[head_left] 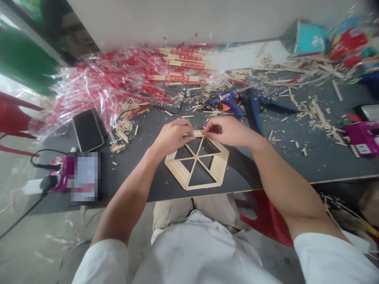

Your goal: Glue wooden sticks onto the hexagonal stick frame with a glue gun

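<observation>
Pinching a short bundle of wooden sticks (199, 133) between left grip (171, 136) and right grip (227, 132), both pressed together at the top edge of a hexagonal stick frame (177, 171) lying on the counter (284, 157), ends best kept flush, with a blue glue gun (226, 103) just beyond the frame, its lettering (226, 95) too small to read.

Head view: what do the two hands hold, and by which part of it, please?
The left hand and right hand grip the top edge of a hexagonal wooden-stick frame with their fingers.

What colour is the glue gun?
The glue gun is blue with an orange trigger, best seen in the head view.
</observation>
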`<state>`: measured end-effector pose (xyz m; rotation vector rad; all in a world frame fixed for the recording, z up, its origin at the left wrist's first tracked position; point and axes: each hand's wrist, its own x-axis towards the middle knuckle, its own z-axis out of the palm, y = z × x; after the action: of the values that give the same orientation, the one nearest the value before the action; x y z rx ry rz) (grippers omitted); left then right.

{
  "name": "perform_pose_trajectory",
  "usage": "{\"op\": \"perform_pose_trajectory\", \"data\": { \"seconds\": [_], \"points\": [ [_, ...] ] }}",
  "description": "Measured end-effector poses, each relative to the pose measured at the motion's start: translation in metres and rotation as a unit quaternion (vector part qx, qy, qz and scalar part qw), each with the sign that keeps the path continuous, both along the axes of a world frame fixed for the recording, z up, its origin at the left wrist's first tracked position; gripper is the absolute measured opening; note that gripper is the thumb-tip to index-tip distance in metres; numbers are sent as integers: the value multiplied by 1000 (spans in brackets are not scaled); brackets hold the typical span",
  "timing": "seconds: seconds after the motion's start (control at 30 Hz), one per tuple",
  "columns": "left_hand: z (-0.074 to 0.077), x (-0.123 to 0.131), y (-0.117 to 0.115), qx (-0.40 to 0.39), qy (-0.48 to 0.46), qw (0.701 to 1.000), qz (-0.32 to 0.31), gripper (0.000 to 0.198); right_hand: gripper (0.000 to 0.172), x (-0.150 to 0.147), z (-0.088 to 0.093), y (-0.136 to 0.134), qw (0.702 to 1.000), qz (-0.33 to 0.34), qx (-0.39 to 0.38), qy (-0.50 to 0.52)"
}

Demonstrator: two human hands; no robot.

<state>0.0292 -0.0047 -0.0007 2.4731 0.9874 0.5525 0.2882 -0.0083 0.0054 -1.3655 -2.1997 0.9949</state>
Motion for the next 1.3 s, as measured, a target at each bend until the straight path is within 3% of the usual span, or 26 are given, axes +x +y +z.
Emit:
{"op": "perform_pose_trajectory", "data": {
  "seconds": [0.23, 0.4, 0.57, 1.13, 1.3],
  "points": [
    [0, 0, 1, -14, -21, 1000, 1, 11, 11, -1, 1, -1, 1000, -9, -11, -14],
    [-3, -4, 8, -31, -117, 990, 74, 12, 9, -1, 1, 0, 1000, -11, -10, -21],
    [1, -9, 12, -28, -118, 985, 123, 15, 9, -1, 1, 0, 1000, -4, -15, -9],
    [-4, -6, 11, -4, -136, 988, 78, 19, 11, -3, 11, -1, 998, -10, -52, -34],
    [-5, -1, 4, 33, -66, 997, 38, 18, 11, -4, 10, -1, 998, -13, -46, -31]
  ]
}}
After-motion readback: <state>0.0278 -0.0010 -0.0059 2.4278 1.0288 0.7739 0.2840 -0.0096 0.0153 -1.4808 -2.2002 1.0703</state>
